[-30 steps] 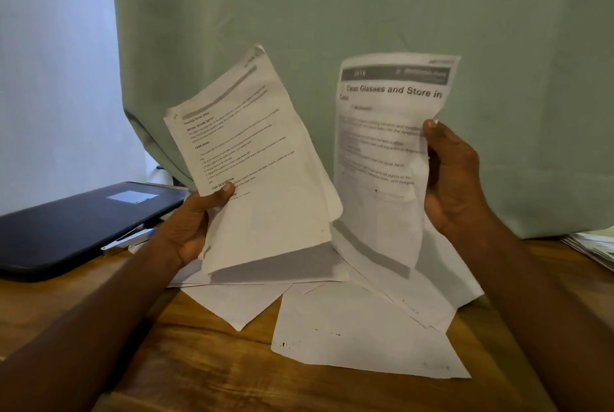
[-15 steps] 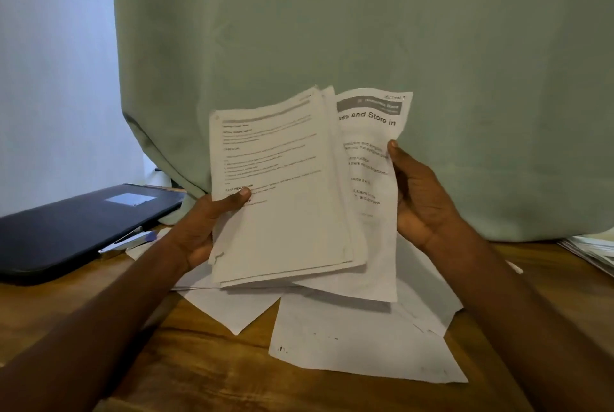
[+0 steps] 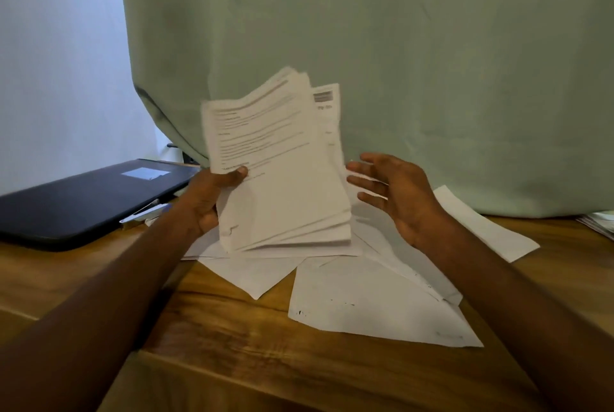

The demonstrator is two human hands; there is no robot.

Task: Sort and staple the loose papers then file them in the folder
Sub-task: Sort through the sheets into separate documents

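Several loose sheets [image 3: 382, 308] lie nearest on the wooden table [image 3: 232, 345], face down and overlapping, fanned out toward the right, likely the unsorted remainder. Above them the left hand [image 3: 207, 202] holds a stack of papers [image 3: 282, 175] upright, thumb pinching the printed front at its left edge, fingers hidden behind; stack tilted toward the viewer, probably so headings can be read while sorting (text blurred, can't read it). Sheets in the stack are uneven, one page sticking out at the top right. Right hand [image 3: 398, 192] is just beside the stack's right edge, fingers spread and straight, gripping nothing, apart from the paper, seemingly about to square it or fetch another sheet. Farther left, a dark closed folder [image 3: 83, 199] lies flat with a pale label; contents not visible. Something pen-like [image 3: 143, 212] sits at its near edge, can't tell what. No stapler visible. Green curtain [image 3: 398, 46] behind.
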